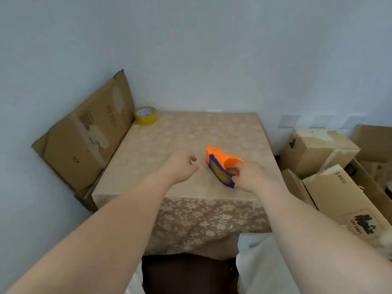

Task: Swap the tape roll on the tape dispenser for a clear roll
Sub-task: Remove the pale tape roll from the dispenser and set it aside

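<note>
Dispenser position: tape dispenser (222,166) is lying on the surface (169,141), right of centre and toward the near edge, orange body up, blue frame showing a yellowish roll inside.
Right grip: right hand (253,177) is closing on the near end of the dispenser, one fingertip seeming to sit in its round opening; how firmly it is holding is a judgement, not something the view settles.
Left grip: left hand (183,166) is hovering just left of the dispenser, fingers loosely curled, grasping nothing, apart from the tool.
Spare roll: yellowish tape roll (146,115) is sitting at the far left corner of the surface, well apart from both hands; whether it is the clear roll I cannot tell.
Risk, cutter: fingers are likely working close to the dispenser's serrated edge, which is not visible here; a blind pull on the old roll could bring skin against it.
Risk, slip: the cloth looks glossy, so the dispenser may be sliding toward the near edge if only one hand is bracing it.
Risk, wrong roll: the loaded roll and the spare look alike in colour, so mixing them up seems possible.
Surface: small square top is wearing a beige flower-patterned cloth that is hanging over the near edge.
Room: pale wall is meeting in a corner behind; flattened cardboard (84,134) is leaning at the left, and cardboard boxes (322,149) are crowding the right side.
</note>
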Demonstrator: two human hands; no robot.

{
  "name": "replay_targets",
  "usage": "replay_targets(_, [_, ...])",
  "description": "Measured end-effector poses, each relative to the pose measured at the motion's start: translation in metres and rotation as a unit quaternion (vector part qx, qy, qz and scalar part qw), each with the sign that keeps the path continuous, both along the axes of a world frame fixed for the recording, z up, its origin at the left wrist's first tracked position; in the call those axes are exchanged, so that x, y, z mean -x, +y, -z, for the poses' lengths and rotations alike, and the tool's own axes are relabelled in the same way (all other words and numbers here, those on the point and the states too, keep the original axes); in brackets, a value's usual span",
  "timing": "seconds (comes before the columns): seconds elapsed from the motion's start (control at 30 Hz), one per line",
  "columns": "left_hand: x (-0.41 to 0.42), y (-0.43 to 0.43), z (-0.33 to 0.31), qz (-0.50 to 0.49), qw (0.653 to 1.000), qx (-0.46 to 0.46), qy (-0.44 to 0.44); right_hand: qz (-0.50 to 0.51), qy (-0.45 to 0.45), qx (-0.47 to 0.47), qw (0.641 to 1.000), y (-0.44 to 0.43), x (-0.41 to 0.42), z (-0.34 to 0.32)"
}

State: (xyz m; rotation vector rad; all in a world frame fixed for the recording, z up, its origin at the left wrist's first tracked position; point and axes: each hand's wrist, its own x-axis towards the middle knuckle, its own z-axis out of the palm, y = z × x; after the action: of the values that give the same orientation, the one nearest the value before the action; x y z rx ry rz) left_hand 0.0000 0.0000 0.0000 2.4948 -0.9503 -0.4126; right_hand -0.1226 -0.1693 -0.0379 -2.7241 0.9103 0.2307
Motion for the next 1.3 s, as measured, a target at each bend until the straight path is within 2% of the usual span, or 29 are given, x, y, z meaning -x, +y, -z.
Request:
replay_targets(0.17, [-0.005,-0.003,0.026,0.002,0.997,-0.012,0.07,-0.018,0.017,0.038,0.999,0.005,-0.008,0.024])
replay_targets(0.33, [-0.007,-0.002,0.045,-0.016,0.992,-0.001,0.125,-0.044,-0.038,0.078,0.995,0.008,-0.009,0.044])
replay_targets(0.53, [-0.004,0.003,0.061,-0.038,0.982,0.028,0.184,-0.003,-0.087,0.018,0.996,0.012,-0.014,0.044])
replay_targets(0.63, [-0.004,0.002,0.064,-0.048,0.977,0.046,0.204,0.011,-0.153,0.007,0.988,0.018,-0.02,0.038])
replay_targets(0.73, [-0.003,0.001,0.059,-0.064,0.968,0.072,0.232,0.049,-0.2,-0.095,0.974,0.025,-0.03,0.029])
replay_targets(0.8, [-0.002,0.0,0.053,-0.081,0.956,0.108,0.262,0.109,-0.26,-0.208,0.937,0.029,-0.038,0.02])
replay_targets(0.9, [0.002,-0.001,0.04,-0.094,0.926,0.175,0.322,0.209,-0.324,-0.396,0.833,0.038,-0.047,0.005])
replay_targets(0.97, [0.004,-0.002,0.035,-0.089,0.918,0.204,0.328,0.256,-0.301,-0.509,0.764,0.043,-0.05,-0.002])
replay_targets(1.03, [0.005,-0.003,0.032,-0.086,0.923,0.219,0.305,0.265,-0.279,-0.579,0.719,0.046,-0.052,-0.005])
replay_targets(1.13, [0.002,0.0,0.032,-0.109,0.927,0.237,0.27,0.258,-0.266,-0.626,0.686,0.051,-0.053,-0.005])
replay_targets(1.3, [-0.004,0.007,0.03,-0.118,0.92,0.26,0.269,0.252,-0.233,-0.641,0.686,0.056,-0.055,-0.01])
